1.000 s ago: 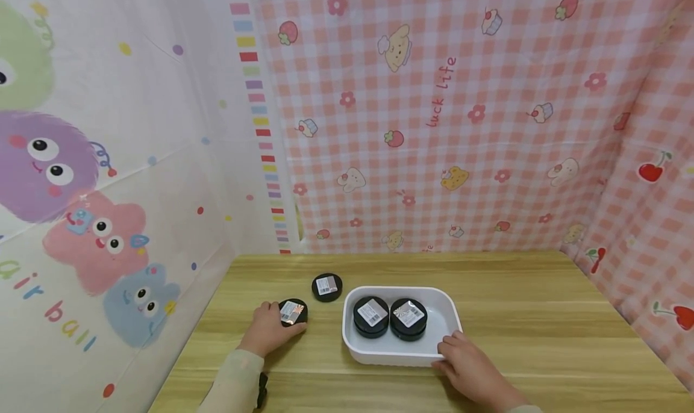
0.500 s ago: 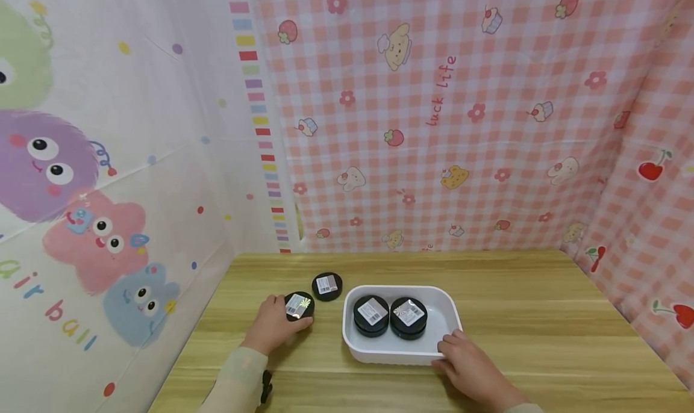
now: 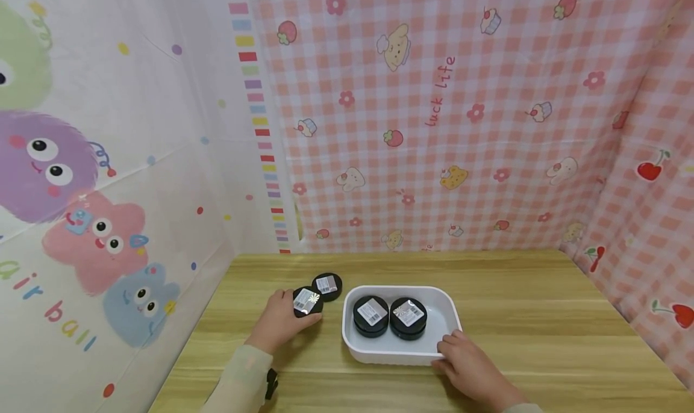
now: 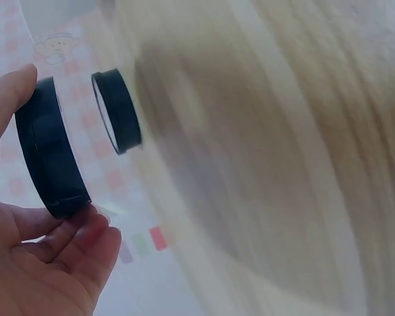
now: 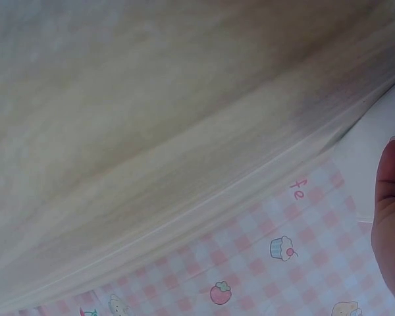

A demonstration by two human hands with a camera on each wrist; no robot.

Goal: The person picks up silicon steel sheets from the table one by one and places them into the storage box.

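Note:
My left hand (image 3: pixel 280 324) grips a flat round black container (image 3: pixel 308 303) with a shiny printed label on top. In the left wrist view, the thumb and fingers are on opposite sides of this black container (image 4: pixel 52 151), which appears raised off the table. A second such container (image 3: pixel 328 286) lies on the table just behind it, overlapped by it in the head view. At the front right corner of a white rectangular tray (image 3: pixel 401 359), my right hand (image 3: pixel 468 368) holds the rim. Inside the tray are two side-by-side stacks of the same containers, a left stack (image 3: pixel 371 316) and a right stack (image 3: pixel 408 319).
The wood-grain table (image 3: pixel 531 316) reaches back to a pink checked cloth (image 3: pixel 412 160). A white cloth with cartoon figures (image 3: pixel 108 220) hangs along the left side. More checked cloth with cherries (image 3: pixel 650 220) borders the right.
My left hand has carried the black container to the right and away from me, up to the other loose one. The right hand and the tray stay in place.

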